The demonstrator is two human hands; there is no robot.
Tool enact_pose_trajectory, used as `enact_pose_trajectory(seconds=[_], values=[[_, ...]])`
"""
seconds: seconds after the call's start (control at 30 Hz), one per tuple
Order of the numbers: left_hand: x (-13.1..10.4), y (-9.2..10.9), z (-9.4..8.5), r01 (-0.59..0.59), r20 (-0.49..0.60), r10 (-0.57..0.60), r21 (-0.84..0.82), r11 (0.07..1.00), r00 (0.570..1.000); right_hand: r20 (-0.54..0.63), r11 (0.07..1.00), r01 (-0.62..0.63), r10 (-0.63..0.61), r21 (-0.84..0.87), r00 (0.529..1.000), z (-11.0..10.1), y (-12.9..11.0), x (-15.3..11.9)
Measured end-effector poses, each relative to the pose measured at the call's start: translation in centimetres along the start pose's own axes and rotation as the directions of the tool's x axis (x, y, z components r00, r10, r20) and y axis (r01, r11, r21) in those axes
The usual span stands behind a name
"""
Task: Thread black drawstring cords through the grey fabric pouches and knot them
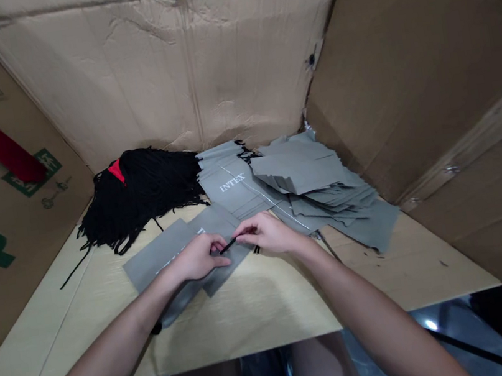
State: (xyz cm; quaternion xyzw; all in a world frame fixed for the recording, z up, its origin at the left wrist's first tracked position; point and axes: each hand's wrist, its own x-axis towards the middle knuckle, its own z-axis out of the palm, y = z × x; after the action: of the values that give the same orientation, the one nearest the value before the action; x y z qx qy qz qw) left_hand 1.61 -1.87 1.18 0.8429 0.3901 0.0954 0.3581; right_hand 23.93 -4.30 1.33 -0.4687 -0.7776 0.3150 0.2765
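**Grey printed piece [221, 275] on the table [261, 318], with a black cord [228, 245] at its upper side**

Head view, the only one I have, reading the clock from where the hands meet: the piece lies at the hub, its lower corner toward 7 o'clock, partly hidden by fingers and overlapping a second grey piece [145, 257] toward 9.

I see the right hand [267, 232] coming in from 3 o'clock, thumb and forefinger closed in a pinch on the cord. The left hand [198, 257] sits opposite, half curled, a small gap between thumb and forefinger around the cord's other end; whether it grips or merely touches, I can't tell.

At 10 o'clock is a black heap of cords [151, 184] with a red scrap [116, 171] on it. A stack lettered INTEX [224, 195] lies at 12, and a looser grey pile [319, 171] at 2.

By my judgement the piece is light, thin and bendable, not fragile, likely to slide on its neighbours; I'd hold it flat by an edge. The cord looks soft and limp, best pinched near its end.
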Motion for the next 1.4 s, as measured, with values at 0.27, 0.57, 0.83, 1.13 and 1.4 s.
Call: enact_pose_trajectory(seconds=[0.27,0.57,0.83,1.13,1.4], values=[[-0.5,0.2,-0.3,-0.061,-0.025,0.063,0.056,0.997,0.998,-0.137,0.995,0.096,-0.093,0.014,0.986,-0.3,0.0,0.0],[-0.4,-0.6,-0.4,-0.129,-0.048,0.124,-0.114,0.985,0.991,-0.147,0.987,0.024,-0.001,0.158,0.989,0.0,-0.2,0.1],[-0.5,-1.3,0.4,-0.146,-0.095,0.135,-0.117,0.982,0.986,-0.098,0.983,0.002,0.016,0.181,0.995,0.5,0.0,0.2],[-0.8,-1.3,0.4,-0.155,-0.122,0.143,-0.088,0.984,0.982,-0.068,0.987,-0.034,0.045,0.155,0.997,1.0,0.2,0.2],[-0.9,-1.9,0.0,-0.142,-0.127,0.128,-0.110,0.984,0.984,-0.039,0.921,-0.146,0.172,0.361,0.984,0.7,0.0,0.1]])
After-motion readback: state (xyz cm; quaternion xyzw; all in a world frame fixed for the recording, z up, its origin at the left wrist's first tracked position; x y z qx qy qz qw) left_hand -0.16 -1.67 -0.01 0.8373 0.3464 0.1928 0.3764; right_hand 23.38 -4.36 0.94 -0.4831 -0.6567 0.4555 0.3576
